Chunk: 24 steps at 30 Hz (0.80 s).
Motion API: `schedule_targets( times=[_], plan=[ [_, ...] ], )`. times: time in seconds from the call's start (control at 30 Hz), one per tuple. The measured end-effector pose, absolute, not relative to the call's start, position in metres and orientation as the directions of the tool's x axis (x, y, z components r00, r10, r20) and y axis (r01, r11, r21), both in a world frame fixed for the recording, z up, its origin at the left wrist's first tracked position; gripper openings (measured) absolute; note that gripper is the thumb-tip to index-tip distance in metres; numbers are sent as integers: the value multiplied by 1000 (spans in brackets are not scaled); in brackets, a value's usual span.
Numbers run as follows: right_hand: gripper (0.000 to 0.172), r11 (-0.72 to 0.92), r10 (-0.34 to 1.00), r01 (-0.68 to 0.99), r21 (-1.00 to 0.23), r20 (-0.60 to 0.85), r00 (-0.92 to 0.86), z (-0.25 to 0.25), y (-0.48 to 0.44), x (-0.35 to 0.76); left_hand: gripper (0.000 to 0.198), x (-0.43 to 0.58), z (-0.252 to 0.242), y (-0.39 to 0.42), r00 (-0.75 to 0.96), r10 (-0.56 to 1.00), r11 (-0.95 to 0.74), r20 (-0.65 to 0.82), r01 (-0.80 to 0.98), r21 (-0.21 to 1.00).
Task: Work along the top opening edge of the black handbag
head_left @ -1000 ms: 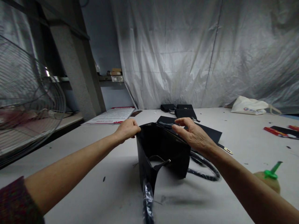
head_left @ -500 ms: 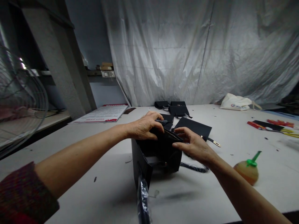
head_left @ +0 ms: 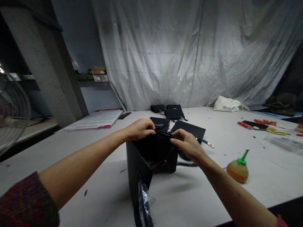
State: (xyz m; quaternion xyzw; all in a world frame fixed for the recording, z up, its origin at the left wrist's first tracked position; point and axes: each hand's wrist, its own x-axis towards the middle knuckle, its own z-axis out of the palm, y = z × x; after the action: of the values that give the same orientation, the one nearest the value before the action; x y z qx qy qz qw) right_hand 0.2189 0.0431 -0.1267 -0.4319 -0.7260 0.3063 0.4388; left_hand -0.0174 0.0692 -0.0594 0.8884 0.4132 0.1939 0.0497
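A black handbag [head_left: 151, 157] stands on the white table [head_left: 194, 195] in front of me, its mouth facing up. My left hand [head_left: 138, 129] is closed on the bag's top edge at the far left. My right hand [head_left: 188, 145] pinches the same top edge at the right. A plastic-wrapped black handle [head_left: 145, 201] hangs from the bag towards me. Another handle loop [head_left: 187, 164] lies on the table behind my right wrist.
Flat black leather pieces [head_left: 189, 128] and small black bags [head_left: 168, 110] lie behind the handbag. A round glue bottle with a green nozzle [head_left: 238, 168] stands at the right. Scissors and red tools [head_left: 260, 124], a white cloth bag [head_left: 227, 104], a printed sheet [head_left: 92, 119] and a fan [head_left: 11, 110] surround the table.
My hands have come together on the bag's top edge, and the mouth has gone from wide open to nearly pressed closed. The view has shifted right.
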Motion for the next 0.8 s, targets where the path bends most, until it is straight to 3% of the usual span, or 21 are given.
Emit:
schedule_targets(
  times=[0.33,0.8],
  plan=[
    [20,478,878,424,-769,418,-232,-123,44,212,14,-13,-64,70,505,783,-580,363,804,131],
    [17,489,842,613,-621,521,-144,-115,55,201,17,-7,-71,74,448,802,-522,395,847,100]
  ],
)
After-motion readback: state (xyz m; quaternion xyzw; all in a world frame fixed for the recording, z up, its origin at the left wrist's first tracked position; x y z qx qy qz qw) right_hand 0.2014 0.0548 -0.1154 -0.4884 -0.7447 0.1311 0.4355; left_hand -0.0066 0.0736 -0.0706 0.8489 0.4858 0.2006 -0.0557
